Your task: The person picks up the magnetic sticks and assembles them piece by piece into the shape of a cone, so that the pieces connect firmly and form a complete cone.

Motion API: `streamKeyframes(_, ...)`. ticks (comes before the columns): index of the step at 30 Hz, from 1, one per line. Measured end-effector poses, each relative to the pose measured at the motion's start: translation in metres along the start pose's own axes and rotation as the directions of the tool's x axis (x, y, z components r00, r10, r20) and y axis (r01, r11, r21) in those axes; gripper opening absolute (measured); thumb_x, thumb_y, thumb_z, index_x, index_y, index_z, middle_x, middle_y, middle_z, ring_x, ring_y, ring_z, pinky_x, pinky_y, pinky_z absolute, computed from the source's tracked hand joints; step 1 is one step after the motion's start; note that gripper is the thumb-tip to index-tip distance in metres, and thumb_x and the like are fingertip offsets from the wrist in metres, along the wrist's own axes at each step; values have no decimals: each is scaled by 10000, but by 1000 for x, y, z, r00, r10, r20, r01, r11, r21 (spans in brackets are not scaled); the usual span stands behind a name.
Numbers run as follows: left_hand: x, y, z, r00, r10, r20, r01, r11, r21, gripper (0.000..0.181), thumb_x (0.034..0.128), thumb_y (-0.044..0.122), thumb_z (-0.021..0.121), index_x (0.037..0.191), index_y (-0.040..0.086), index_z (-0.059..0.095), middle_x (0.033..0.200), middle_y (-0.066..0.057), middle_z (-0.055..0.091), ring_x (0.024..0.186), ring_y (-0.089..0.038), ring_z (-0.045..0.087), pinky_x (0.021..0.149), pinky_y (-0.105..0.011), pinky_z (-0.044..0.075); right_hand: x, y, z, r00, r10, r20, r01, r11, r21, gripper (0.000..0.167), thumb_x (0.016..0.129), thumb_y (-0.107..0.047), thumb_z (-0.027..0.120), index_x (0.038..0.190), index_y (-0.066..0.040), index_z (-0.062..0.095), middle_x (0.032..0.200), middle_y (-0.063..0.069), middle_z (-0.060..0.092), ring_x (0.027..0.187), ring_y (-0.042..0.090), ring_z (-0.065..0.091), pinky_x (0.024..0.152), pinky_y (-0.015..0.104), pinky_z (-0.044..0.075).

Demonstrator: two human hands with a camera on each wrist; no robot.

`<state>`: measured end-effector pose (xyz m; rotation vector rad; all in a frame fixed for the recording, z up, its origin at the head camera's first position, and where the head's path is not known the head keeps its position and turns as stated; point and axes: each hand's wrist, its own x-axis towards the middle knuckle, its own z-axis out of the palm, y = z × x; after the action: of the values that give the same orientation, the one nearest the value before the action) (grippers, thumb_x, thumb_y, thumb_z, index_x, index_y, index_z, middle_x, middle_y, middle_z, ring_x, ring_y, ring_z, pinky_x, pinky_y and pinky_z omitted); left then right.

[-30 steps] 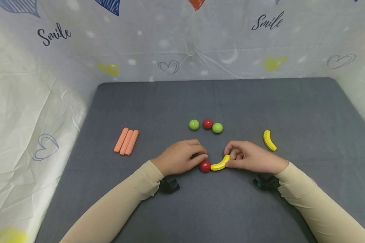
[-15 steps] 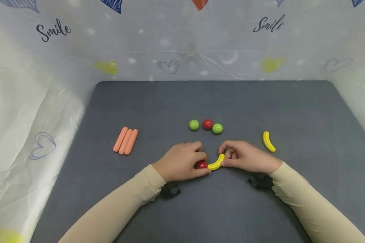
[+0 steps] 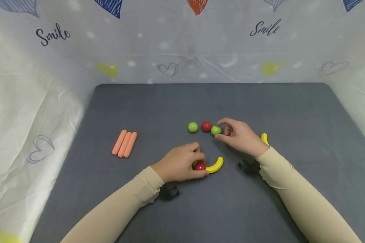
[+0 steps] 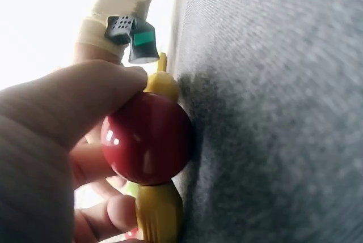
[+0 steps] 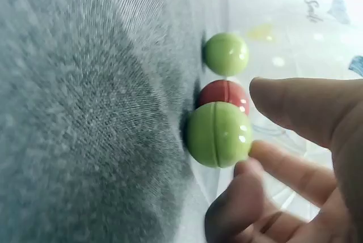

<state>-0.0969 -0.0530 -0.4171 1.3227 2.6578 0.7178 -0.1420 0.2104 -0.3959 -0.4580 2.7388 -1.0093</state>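
Observation:
In the head view my left hand (image 3: 180, 162) lies low around a red ball (image 3: 199, 166), thumb in front and curled fingers behind. A yellow toy banana (image 3: 215, 165) touches the ball's right side, its free end curving up. Another yellow piece (image 4: 160, 212), mostly covered by the left hand, shows against the ball's other side in the left wrist view. My right hand (image 3: 240, 136) has thumb and forefinger spread about a green ball (image 3: 216, 130). A gap shows between thumb (image 5: 289, 104) and green ball in the right wrist view; the other fingertips are close to it.
A second red ball (image 3: 206, 126) and another green ball (image 3: 193, 127) stand left of the right hand. Several orange sticks (image 3: 124, 144) lie side by side at left. Another yellow banana (image 3: 264, 138) is partly hidden behind the right wrist. Printed cloth (image 3: 185, 40) rises behind the grey table (image 3: 158, 104).
My right hand has let go of the yellow banana and moved up to the green ball. My left hand has closed around the red ball; ball and banana have slid slightly left.

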Motion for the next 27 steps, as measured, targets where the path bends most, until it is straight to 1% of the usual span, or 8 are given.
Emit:
streamKeyframes(2, 0, -1, 2, 1000, 1, -5, -1, 1000, -8, 199, 918, 434, 805, 990, 250, 788, 901, 52, 515, 703, -57, 444, 590, -190, 391, 5, 1, 1, 999, 20, 30, -19, 999, -31, 456, 1002, -351, 737, 1393, -142, 629, 807, 44, 606, 607, 199, 527, 588, 356, 448)
streamKeyframes(3, 0, -1, 3, 1000, 5, -9, -5, 1000, -11, 199, 920, 429, 802, 1005, 249, 799, 904, 57, 514, 710, -56, 446, 591, -187, 393, 8, 1, 2, 999, 30, 43, -28, 999, -45, 479, 1009, -357, 727, 1426, -147, 618, 803, 47, 610, 608, 202, 530, 588, 357, 446)
streamKeyframes(7, -1, -1, 7, 1000, 19, -18, -19, 1000, -20, 207, 930, 416, 792, 1053, 253, 824, 910, 78, 492, 735, -55, 448, 596, -181, 391, 10, 5, 4, 995, 55, 82, -50, 997, -62, 490, 1029, -348, 700, 1461, -136, 611, 788, 44, 625, 618, 197, 538, 595, 350, 442)
streamKeyframes(11, -4, -1, 7, 999, 6, -33, -7, 1000, -18, 182, 924, 400, 794, 1032, 256, 824, 900, 87, 468, 746, -59, 444, 603, -183, 390, 6, 5, 6, 996, 35, 87, -31, 999, -44, 445, 1019, -318, 715, 1404, -102, 656, 806, 33, 632, 640, 189, 542, 606, 343, 445)
streamKeyframes(14, -7, -1, 7, 999, -5, -47, 5, 1000, -15, 155, 917, 381, 797, 1003, 254, 818, 898, 88, 465, 751, -62, 445, 610, -188, 397, -3, 4, 9, 995, 28, 99, -27, 1000, -11, 397, 1001, -305, 738, 1344, -108, 701, 801, 17, 632, 646, 185, 545, 605, 329, 447)
streamKeyframes(18, -8, -3, 9, 998, -11, -56, 10, 1000, -23, 139, 907, 364, 801, 981, 247, 810, 905, 84, 470, 768, -64, 451, 620, -187, 404, -18, 3, 13, 991, 23, 136, -29, 999, 42, 328, 978, -292, 765, 1252, -112, 753, 799, -12, 650, 633, 172, 560, 596, 304, 459)
streamKeyframes(21, -8, -3, 10, 998, -14, -55, 12, 999, -33, 142, 901, 360, 804, 978, 241, 808, 905, 82, 469, 772, -67, 452, 616, -184, 404, -27, 2, 14, 985, -1, 172, -11, 998, 69, 290, 966, -289, 779, 1182, -96, 776, 799, -28, 662, 601, 152, 551, 579, 288, 456)
streamKeyframes(27, -7, -3, 8, 998, -16, -54, 14, 999, -42, 116, 895, 336, 802, 973, 250, 808, 907, 86, 474, 772, -64, 451, 617, -195, 416, -31, 4, 11, 971, -60, 230, 42, 996, 81, 300, 961, -313, 793, 1135, -69, 775, 783, -38, 654, 585, 121, 525, 602, 268, 453)
